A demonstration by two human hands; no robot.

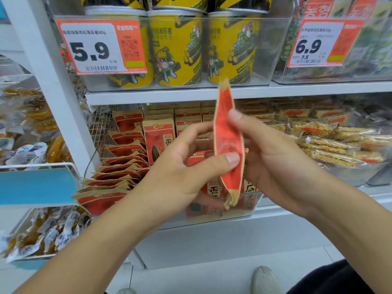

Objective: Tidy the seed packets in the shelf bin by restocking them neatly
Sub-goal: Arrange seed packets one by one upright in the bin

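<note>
In front of the shelf, one red-and-tan seed packet (228, 145) held upright, edge-on, between both hands: left hand (186, 164) pinching its lower part with the thumb, other fingers loosely curled; right hand (269, 153) gripping the far side, thumb on the upper edge. Behind, in the clear shelf bin (246, 211), more seed packets (118, 177), some upright, some slumped flat at the left. Above, yellow tubs (176, 47) in a clear tray, tagged "5.9" (99, 48); beside it "6.9" (318, 42).

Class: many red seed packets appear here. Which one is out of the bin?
The seed packet held edge-on between the left hand and right hand; the others sit in the shelf bin.
</note>
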